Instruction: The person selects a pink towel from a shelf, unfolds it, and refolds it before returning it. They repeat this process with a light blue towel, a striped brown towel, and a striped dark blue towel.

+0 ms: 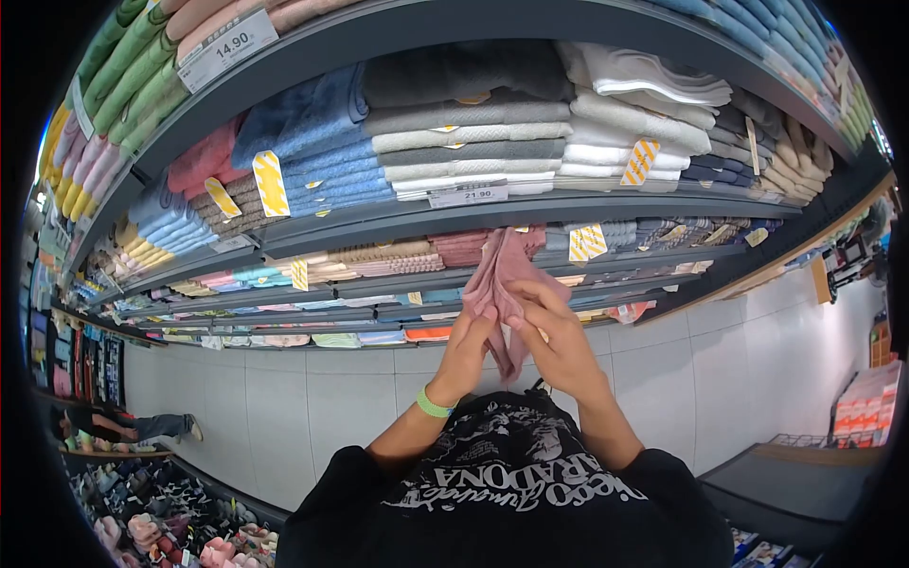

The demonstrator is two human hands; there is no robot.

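Observation:
A dusty-pink towel (509, 263) hangs gathered in folds between my two hands, in front of the shelves. My left hand (468, 343) pinches its left side, thumb pressed on the cloth. On the other side, my right hand (552, 333) grips the towel with the fingers bent over it and the thumb close to the left thumb. The lower end of the cloth dangles below the hands. Just behind its top edge lies a stack of similar pink towels (464, 248) on a lower shelf.
Shelves (369, 225) curve across the view, loaded with folded blue towels (331, 170), grey towels (469, 128) and white towels (630, 128). A price label (468, 195) sits on the shelf edge. Another person (133, 426) stands at the far left. Bins of small goods (180, 516) are at lower left.

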